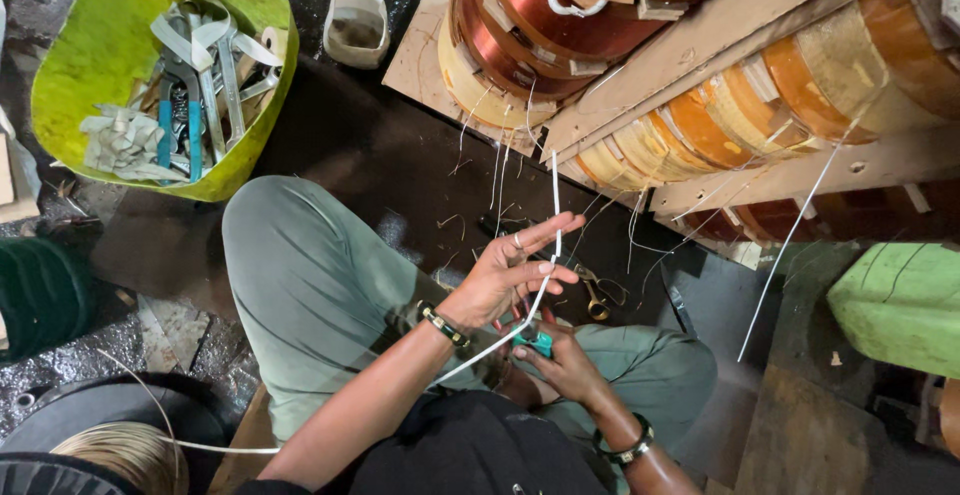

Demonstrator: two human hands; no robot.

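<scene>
At frame centre, the left hand (510,273) is lying fingers apart against a thin white tape strip (555,205); the right hand (560,355) is clamping teal-handled pliers (537,341).

Grey-green trousers (300,275), a dark top (470,450) — a black-and-gold bracelet (443,324) on each wrist, one ring (517,241).

Left hand (510,273) raised, fingers spread; right hand (562,358) curled shut below.
</scene>
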